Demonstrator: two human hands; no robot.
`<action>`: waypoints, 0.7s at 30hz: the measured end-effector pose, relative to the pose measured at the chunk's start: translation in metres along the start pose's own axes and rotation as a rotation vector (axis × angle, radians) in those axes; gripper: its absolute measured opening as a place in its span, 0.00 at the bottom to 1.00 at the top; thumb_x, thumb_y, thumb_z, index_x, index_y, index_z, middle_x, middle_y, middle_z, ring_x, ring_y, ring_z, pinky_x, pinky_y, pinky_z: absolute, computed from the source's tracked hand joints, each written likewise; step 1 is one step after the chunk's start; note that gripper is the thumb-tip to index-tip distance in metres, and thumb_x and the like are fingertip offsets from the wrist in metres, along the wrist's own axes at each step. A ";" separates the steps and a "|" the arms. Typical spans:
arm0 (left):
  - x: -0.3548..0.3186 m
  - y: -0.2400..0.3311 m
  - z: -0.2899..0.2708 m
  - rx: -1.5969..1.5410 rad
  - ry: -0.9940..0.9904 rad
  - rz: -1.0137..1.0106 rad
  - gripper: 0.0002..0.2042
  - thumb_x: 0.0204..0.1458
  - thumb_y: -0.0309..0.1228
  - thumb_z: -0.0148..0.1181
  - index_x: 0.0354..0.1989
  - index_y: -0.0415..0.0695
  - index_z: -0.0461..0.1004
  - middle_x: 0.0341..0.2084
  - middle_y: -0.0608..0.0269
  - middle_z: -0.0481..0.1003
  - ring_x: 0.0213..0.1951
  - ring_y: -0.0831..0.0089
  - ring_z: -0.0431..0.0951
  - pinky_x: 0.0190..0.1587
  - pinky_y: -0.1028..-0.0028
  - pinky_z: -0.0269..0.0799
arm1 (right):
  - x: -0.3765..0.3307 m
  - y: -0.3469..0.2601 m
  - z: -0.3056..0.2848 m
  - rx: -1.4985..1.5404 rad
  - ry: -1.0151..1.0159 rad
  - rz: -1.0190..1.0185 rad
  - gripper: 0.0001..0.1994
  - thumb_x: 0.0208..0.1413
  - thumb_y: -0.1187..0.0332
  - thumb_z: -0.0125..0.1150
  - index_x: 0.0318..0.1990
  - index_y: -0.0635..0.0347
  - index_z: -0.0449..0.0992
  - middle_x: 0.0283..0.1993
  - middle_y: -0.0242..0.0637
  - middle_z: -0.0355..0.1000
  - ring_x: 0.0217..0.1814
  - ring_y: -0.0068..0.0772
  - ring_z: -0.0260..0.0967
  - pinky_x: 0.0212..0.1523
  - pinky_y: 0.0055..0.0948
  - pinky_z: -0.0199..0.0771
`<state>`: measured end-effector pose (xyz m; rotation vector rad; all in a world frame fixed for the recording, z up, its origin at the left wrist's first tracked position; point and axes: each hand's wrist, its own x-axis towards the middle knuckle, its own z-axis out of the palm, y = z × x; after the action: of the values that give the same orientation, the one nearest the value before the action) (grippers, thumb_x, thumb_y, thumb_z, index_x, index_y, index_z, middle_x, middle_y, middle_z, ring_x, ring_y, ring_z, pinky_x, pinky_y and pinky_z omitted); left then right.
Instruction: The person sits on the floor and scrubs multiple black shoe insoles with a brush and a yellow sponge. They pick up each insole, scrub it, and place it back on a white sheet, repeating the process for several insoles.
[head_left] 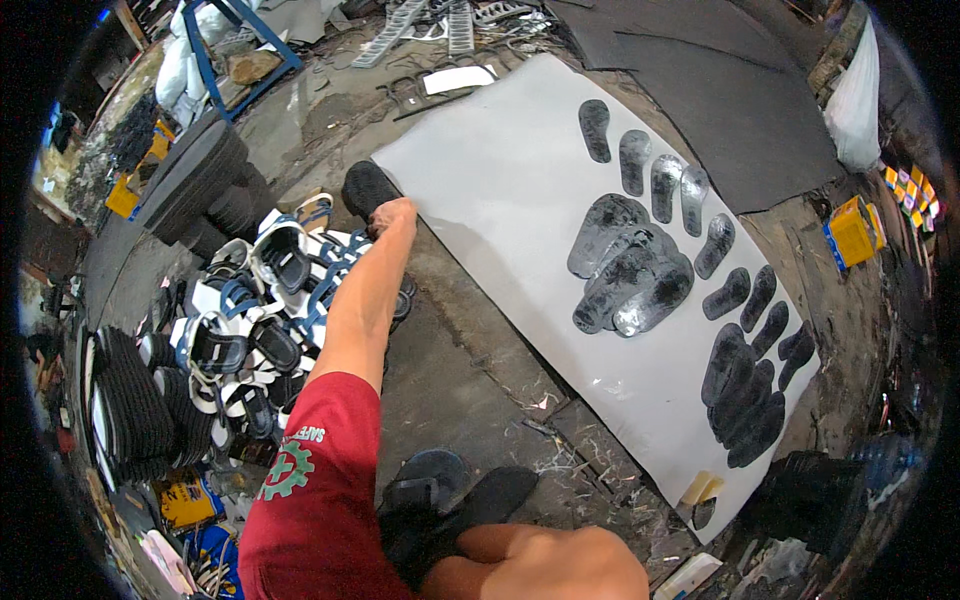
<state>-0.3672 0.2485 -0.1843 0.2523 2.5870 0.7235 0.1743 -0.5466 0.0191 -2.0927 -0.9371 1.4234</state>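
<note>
My left hand, its fingers darkened, reaches far forward past a heap of sandals and is closed on the near end of a black shoe sole. That sole lies at the left corner of a large pale grey sheet. White, blue and black sandals are heaped beside my forearm. On the sheet's right side several glossy black soles lie in a curved row, with a pile of larger shiny soles and an overlapping group nearer me. My right hand is out of view.
Tall stacks of black soles and thick dark rounded slabs stand at the left. A yellow box and a white sack are at the right. Dark sheets lie beyond. Scraps litter the floor near my feet.
</note>
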 end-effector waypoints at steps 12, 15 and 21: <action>-0.026 -0.002 -0.011 0.267 -0.338 0.491 0.30 0.52 0.25 0.76 0.66 0.39 0.76 0.64 0.46 0.81 0.59 0.49 0.86 0.63 0.55 0.83 | 0.017 0.091 0.031 -0.145 0.217 0.039 0.11 0.75 0.62 0.64 0.59 0.53 0.82 0.41 0.48 0.84 0.36 0.40 0.82 0.40 0.41 0.83; -0.025 -0.001 -0.005 -0.610 -0.515 0.029 0.44 0.46 0.24 0.79 0.72 0.25 0.61 0.66 0.40 0.77 0.58 0.49 0.85 0.60 0.57 0.84 | 0.012 0.108 0.027 -0.194 0.274 0.028 0.12 0.75 0.63 0.64 0.59 0.54 0.82 0.41 0.50 0.85 0.36 0.42 0.83 0.40 0.42 0.84; -0.114 0.018 -0.029 -0.902 -0.479 0.067 0.52 0.40 0.29 0.77 0.77 0.29 0.58 0.65 0.40 0.76 0.58 0.50 0.82 0.59 0.60 0.80 | -0.003 0.096 -0.004 -0.188 0.259 0.063 0.13 0.74 0.62 0.67 0.59 0.56 0.83 0.39 0.52 0.84 0.35 0.41 0.81 0.40 0.42 0.82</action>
<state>-0.2787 0.2185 -0.1109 0.1858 1.6147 1.5370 0.2054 -0.6136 -0.0432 -2.3940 -0.9363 1.0925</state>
